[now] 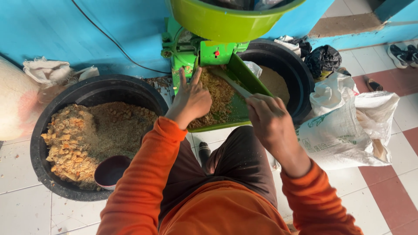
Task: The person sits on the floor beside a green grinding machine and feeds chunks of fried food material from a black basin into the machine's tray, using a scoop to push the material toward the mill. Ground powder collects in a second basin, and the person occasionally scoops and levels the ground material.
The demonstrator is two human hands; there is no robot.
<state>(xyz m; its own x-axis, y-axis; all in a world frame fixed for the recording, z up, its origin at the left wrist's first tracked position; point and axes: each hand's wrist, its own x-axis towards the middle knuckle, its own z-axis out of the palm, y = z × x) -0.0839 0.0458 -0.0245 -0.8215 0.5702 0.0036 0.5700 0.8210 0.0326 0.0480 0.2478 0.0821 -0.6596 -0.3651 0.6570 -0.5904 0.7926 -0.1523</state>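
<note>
1. Crumbly brown meal (215, 98) heaped on green chute tray (244, 80) of green grinding machine (204, 48), under lime-green hopper bowl (226, 19)
2. Left hand (190, 99) flat on the heap, fingers spread wide, gripping nothing
3. Right hand (265, 115) closed round a thin flat stick (233, 82), tip lying in the meal near the machine mouth
4. Step in hand, by the look of it: spreading or drawing meal along the tray
5. Next move likely calls for a steady sweep, fingers clear of the outlet
6. Large black tub (93, 89) at left, half full of similar meal, small dark bowl (111, 171) inside; second black tub (283, 65) behind the tray; white sack (344, 130) at right
</note>
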